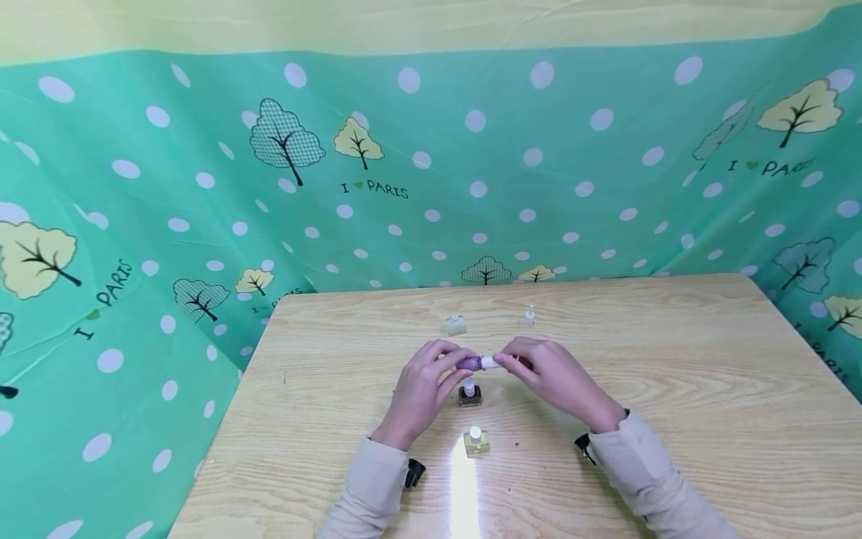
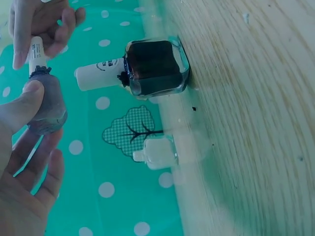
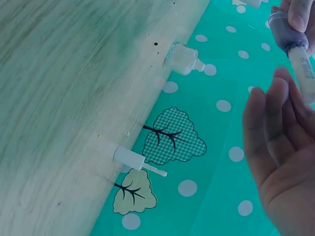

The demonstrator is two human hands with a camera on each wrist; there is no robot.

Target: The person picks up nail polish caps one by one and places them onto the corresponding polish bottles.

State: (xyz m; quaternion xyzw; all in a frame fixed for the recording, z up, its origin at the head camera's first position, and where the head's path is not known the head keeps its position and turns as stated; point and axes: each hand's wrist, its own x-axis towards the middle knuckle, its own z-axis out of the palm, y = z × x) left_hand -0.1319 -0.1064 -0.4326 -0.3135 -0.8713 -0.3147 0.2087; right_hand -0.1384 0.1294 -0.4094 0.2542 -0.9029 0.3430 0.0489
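Observation:
A purple nail polish bottle is pinched between the thumb and fingers of my left hand. Its white cap points toward my right hand, which pinches the cap's far end with thumb and fingertips. The cap sits against the bottle's neck. Just below the hands in the head view, a dark nail polish bottle stands upright with its white cap on. Beyond the hands are a clear, whitish bottle without a cap and a white cap with its brush pointing up.
Nearer me on the wooden table stands a pale yellow nail polish bottle with a white cap. A green printed cloth hangs behind the table's far edge. Small dark specks lie on the tabletop.

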